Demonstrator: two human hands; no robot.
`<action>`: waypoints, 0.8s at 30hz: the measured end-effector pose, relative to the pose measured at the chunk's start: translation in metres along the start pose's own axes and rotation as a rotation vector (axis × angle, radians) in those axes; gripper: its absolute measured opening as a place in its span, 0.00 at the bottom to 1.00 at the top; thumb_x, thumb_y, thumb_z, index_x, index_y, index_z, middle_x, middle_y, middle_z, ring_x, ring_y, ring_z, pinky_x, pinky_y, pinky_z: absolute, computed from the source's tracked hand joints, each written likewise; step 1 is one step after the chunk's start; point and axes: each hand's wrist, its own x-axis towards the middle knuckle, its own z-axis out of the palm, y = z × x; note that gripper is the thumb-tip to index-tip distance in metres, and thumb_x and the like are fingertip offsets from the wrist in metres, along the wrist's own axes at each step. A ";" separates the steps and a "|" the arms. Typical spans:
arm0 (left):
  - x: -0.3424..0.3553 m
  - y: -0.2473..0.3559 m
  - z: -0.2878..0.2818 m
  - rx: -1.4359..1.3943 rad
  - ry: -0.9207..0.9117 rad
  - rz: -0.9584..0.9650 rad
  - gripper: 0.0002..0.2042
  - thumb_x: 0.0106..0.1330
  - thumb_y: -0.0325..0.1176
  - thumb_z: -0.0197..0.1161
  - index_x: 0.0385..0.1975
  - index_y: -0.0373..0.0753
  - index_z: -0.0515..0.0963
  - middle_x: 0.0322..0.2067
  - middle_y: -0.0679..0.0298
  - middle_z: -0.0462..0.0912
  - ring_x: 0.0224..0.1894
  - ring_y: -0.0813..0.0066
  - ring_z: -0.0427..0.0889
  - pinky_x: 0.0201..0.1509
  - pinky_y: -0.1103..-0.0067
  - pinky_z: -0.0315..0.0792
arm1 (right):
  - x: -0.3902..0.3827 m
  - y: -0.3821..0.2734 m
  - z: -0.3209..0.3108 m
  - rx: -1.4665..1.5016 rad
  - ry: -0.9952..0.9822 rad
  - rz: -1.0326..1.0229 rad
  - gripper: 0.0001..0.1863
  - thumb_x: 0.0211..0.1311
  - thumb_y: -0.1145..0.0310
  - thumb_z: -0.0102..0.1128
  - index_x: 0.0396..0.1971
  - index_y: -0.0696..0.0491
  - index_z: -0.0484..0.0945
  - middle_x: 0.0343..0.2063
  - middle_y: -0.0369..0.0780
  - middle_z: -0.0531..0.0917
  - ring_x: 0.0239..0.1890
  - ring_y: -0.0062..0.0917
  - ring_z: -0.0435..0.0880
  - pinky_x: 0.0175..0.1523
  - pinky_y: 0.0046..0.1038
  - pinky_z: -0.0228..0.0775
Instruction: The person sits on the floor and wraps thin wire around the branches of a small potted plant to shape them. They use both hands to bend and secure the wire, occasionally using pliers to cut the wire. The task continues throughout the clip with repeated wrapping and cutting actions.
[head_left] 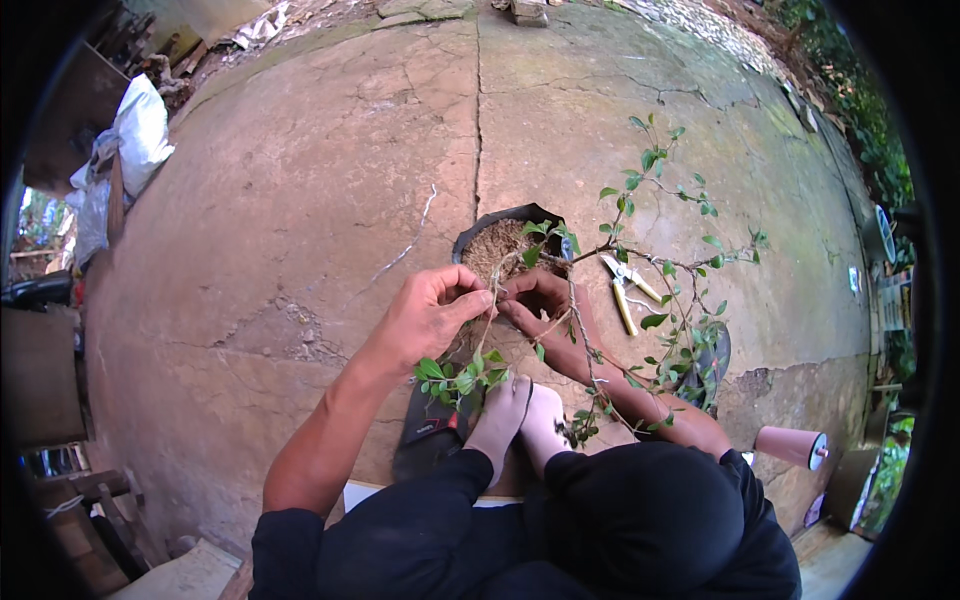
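Observation:
A small leafy tree (605, 245) grows from a black pot (462, 240) filled with brown, crumbly soil (495, 245). Its thin branches spread right, and one leafy shoot (465, 378) hangs toward me. My left hand (435, 315) pinches a thin pale stem at the near side of the pot, thumb against forefinger. Meeting it there, my right hand (550, 305) is also closed, its fingertips at the same stem; whether a wire lies there is too small to tell. Branches cross in front of my right hand and forearm.
Pruning shears (628, 290) with pale yellow handles lie on the cracked concrete right of the pot. Left of it is a thin, pale, bent strand (410, 240). Dark sandals (430, 430) flank my feet. A pink tumbler (785, 445) lies at the right; white bags (143, 130) sit far left.

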 end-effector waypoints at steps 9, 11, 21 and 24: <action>0.000 -0.001 0.003 -0.114 0.057 0.070 0.06 0.64 0.24 0.64 0.38 0.31 0.79 0.30 0.65 0.83 0.30 0.86 0.78 0.35 0.87 0.73 | -0.001 0.003 0.009 -0.065 0.044 -0.020 0.11 0.64 0.65 0.62 0.40 0.57 0.79 0.30 0.36 0.82 0.31 0.15 0.77 0.36 0.21 0.69; -0.001 -0.001 0.002 -0.080 0.071 0.104 0.05 0.64 0.25 0.64 0.37 0.31 0.80 0.29 0.66 0.82 0.30 0.86 0.78 0.35 0.87 0.73 | -0.001 0.001 0.011 -0.022 0.055 0.007 0.12 0.64 0.65 0.62 0.40 0.58 0.80 0.31 0.37 0.82 0.32 0.16 0.77 0.37 0.21 0.70; -0.005 0.007 0.000 0.287 0.183 0.201 0.06 0.62 0.26 0.65 0.34 0.30 0.81 0.26 0.68 0.82 0.29 0.88 0.76 0.32 0.86 0.71 | 0.000 -0.001 0.013 0.088 0.006 0.091 0.14 0.65 0.63 0.60 0.42 0.59 0.80 0.32 0.36 0.83 0.34 0.16 0.77 0.39 0.22 0.70; -0.006 0.010 0.000 0.432 0.231 0.308 0.06 0.61 0.26 0.64 0.33 0.30 0.81 0.24 0.66 0.81 0.27 0.88 0.74 0.30 0.85 0.70 | 0.001 -0.001 0.014 0.161 -0.002 0.126 0.15 0.65 0.62 0.60 0.41 0.59 0.80 0.31 0.35 0.82 0.33 0.15 0.76 0.38 0.21 0.69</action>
